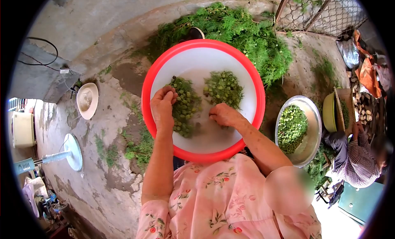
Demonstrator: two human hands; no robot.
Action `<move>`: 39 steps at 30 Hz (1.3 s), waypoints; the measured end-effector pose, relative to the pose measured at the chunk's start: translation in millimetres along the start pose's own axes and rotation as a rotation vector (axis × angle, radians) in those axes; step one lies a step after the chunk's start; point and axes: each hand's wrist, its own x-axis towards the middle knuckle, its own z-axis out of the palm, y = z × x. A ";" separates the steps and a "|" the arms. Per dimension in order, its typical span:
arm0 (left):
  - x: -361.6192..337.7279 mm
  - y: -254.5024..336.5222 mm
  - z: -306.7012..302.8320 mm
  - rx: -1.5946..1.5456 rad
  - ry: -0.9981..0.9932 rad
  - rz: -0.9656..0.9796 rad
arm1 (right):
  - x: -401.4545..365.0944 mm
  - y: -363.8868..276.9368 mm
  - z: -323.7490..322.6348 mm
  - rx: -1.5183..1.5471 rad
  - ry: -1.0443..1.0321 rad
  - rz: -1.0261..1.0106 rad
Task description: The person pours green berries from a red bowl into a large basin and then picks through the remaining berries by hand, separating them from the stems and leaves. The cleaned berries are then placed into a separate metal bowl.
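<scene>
A big basin with a red rim (pixel 153 70) and white inside rests on my lap. Two clumps of small green seed cones (pixel 224 89) lie in it. My left hand (pixel 162 107) rests on the left clump, its fingers curled into the cones. My right hand (pixel 222 114) presses down at the lower edge of the clumps, fingers closed around some cones. Both forearms reach in from pink flowered sleeves.
A heap of green branches (pixel 247 33) lies beyond the basin. A metal bowl (pixel 310 144) of green cones sits to the right, next to a seated person in a checked shirt (pixel 360 163). A straw hat (pixel 87 100) and a fan (pixel 70 152) lie on the concrete at left.
</scene>
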 end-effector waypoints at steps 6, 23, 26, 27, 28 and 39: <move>7.6 -20.4 9.9 0.862 0.029 0.620 | 4.7 9.4 18.9 -0.046 0.035 -0.167; -16.8 -30.1 37.6 1.078 -0.403 0.712 | 10.4 22.9 3.3 0.793 0.594 0.099; -9.7 -29.8 33.5 0.972 -0.263 0.728 | 7.2 22.3 -0.8 0.808 0.545 0.128; -8.6 -29.8 33.0 0.914 -0.236 0.689 | 7.2 21.1 -0.6 0.785 0.510 0.118; -7.7 -29.8 32.7 0.855 -0.210 0.651 | 7.1 19.8 -0.6 0.761 0.475 0.108; -4.0 -3.9 20.8 0.360 0.002 0.484 | 22.7 34.8 2.3 0.555 0.670 -0.066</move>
